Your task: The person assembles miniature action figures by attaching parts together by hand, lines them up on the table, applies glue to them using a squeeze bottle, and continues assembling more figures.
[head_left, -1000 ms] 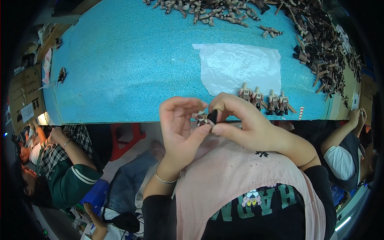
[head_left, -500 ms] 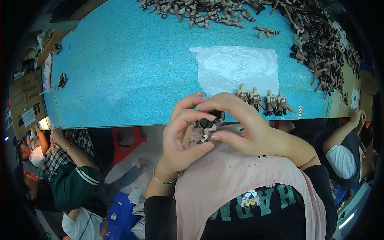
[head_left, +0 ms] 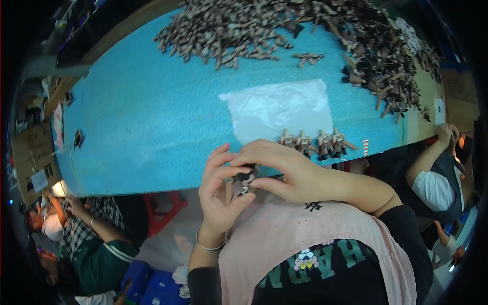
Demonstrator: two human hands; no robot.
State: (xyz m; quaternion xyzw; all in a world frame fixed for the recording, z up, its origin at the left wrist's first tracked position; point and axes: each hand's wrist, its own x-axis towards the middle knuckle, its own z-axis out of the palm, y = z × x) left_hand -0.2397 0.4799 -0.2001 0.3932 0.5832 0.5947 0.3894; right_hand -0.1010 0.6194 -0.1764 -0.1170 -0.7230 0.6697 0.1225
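Observation:
Close to the table's near edge, both hands hold a small toy figure (head_left: 246, 179) between them. My left hand (head_left: 216, 193) curls round it, thumb at its lower end and fingers along its side. From the other side, my right hand (head_left: 290, 168) grips it between thumb and fingers, covering its top. The figure has a dark upper part and pale limbs; a flat brown piece (head_left: 229, 191) shows beside it, inside my left hand. Several similar figures (head_left: 325, 144) in brown and cream stand in a row just beyond my right hand.
A clear plastic sheet (head_left: 279, 109) lies on the blue table (head_left: 152, 117). Heaps of pale figure parts (head_left: 218, 38) and darker bodies (head_left: 391, 76) fill the far side and right. A striped strip (head_left: 365, 147) sits near the edge. Other people sit at left and right.
The view has tilted, so more of the far heap shows and the table appears slanted. Both hands keep hold of the figure with nearly the same grip.

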